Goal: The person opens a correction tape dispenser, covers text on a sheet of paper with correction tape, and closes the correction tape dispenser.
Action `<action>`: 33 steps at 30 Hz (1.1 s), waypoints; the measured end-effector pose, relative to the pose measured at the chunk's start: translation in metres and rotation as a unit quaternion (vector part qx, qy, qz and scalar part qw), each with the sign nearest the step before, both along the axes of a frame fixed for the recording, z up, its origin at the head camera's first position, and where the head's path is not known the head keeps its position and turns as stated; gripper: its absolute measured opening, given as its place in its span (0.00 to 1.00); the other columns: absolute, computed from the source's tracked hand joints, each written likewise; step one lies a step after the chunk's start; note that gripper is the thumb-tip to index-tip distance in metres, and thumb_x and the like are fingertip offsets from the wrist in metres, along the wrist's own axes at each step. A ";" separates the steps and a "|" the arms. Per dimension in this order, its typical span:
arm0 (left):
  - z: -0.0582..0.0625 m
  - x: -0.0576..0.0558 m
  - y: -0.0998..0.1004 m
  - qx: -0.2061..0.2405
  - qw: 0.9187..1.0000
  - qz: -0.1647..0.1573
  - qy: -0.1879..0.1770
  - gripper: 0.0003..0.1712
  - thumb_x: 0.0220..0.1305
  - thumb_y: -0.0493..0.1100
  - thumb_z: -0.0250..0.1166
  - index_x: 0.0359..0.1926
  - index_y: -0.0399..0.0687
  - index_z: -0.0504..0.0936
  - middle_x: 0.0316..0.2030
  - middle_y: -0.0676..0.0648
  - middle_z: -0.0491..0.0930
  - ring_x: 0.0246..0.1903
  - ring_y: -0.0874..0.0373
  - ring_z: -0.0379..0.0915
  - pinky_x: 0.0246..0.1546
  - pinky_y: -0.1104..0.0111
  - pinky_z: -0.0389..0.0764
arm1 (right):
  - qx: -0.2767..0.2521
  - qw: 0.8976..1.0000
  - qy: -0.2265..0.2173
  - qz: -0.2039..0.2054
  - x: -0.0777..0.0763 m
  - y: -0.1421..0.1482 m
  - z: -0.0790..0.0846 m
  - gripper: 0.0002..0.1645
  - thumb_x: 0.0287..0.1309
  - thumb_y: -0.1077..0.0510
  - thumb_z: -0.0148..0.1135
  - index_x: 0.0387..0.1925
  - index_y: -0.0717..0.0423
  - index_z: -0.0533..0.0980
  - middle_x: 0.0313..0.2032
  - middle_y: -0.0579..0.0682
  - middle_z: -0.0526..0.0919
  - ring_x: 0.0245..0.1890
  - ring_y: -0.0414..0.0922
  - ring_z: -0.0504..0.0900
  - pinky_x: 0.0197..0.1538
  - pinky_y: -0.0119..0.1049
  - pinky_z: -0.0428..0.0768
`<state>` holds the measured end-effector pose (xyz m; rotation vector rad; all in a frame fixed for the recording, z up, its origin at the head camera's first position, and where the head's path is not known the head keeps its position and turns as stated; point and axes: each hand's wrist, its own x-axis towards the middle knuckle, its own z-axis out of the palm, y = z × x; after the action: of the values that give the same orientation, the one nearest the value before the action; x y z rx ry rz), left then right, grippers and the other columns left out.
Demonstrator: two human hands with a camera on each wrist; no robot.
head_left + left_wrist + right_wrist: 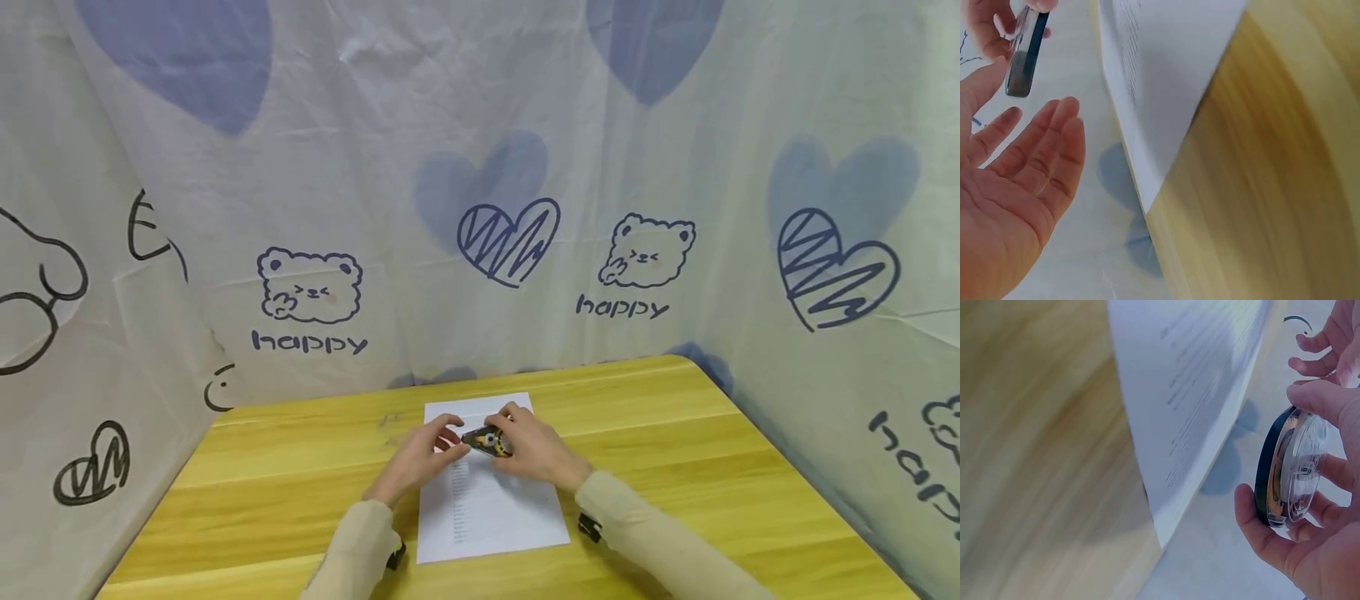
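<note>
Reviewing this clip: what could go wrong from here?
Possible risks:
1. The right hand holds the correction tape dispenser by its edges with thumb and fingertips, so it might slip and drop onto the paper.
2. The open left hand is very close to the dispenser's narrow end and could knock it.
3. Neither hand presses the paper to the table, so a brush might shift it.

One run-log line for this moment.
right hand: holds correction-tape dispenser | left hand: at dispenser's tip, contact unclear | printed paper: on table, beneath hands
</note>
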<state>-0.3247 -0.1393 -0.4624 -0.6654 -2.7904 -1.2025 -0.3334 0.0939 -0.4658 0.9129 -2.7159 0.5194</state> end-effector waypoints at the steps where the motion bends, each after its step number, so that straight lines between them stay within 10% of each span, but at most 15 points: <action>1: 0.000 0.000 0.000 0.006 1.000 -0.003 -0.003 0.22 0.66 0.52 0.65 0.57 0.51 0.76 0.43 0.47 0.84 0.40 0.57 0.80 0.40 0.63 0.83 | -0.003 1.000 0.004 0.000 0.001 -0.001 0.000 0.35 0.51 0.48 0.73 0.61 0.50 0.73 0.51 0.50 0.75 0.46 0.43 0.75 0.44 0.37 0.80; 12: -0.002 0.001 0.008 0.042 0.999 -0.005 -0.006 0.17 0.67 0.49 0.65 0.53 0.48 0.80 0.40 0.47 0.85 0.38 0.56 0.81 0.38 0.64 0.82 | -0.010 1.000 0.020 0.009 0.003 -0.007 -0.002 0.34 0.51 0.47 0.74 0.60 0.47 0.74 0.52 0.49 0.76 0.47 0.43 0.75 0.44 0.37 0.80; 19: 0.000 -0.001 0.010 0.135 0.990 -0.006 -0.031 0.15 0.65 0.42 0.66 0.51 0.40 0.82 0.37 0.41 0.86 0.34 0.42 0.84 0.32 0.54 0.85 | -0.099 0.993 -0.043 0.038 0.000 -0.013 0.008 0.34 0.47 0.50 0.78 0.57 0.48 0.77 0.46 0.48 0.78 0.43 0.42 0.76 0.45 0.36 0.79; 33: 0.002 -0.002 0.009 0.204 0.978 -0.017 -0.042 0.12 0.63 0.36 0.67 0.48 0.42 0.85 0.36 0.40 0.87 0.36 0.33 0.82 0.37 0.44 0.83 | -0.255 0.919 -0.278 0.114 -0.013 -0.002 0.012 0.25 0.60 0.55 0.68 0.58 0.38 0.76 0.53 0.51 0.81 0.28 0.54 0.83 0.28 0.58 0.85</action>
<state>-0.3264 -0.1307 -0.4609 -0.6382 -2.4758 -1.7741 -0.3466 0.0921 -0.4541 1.0474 -2.6832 1.6654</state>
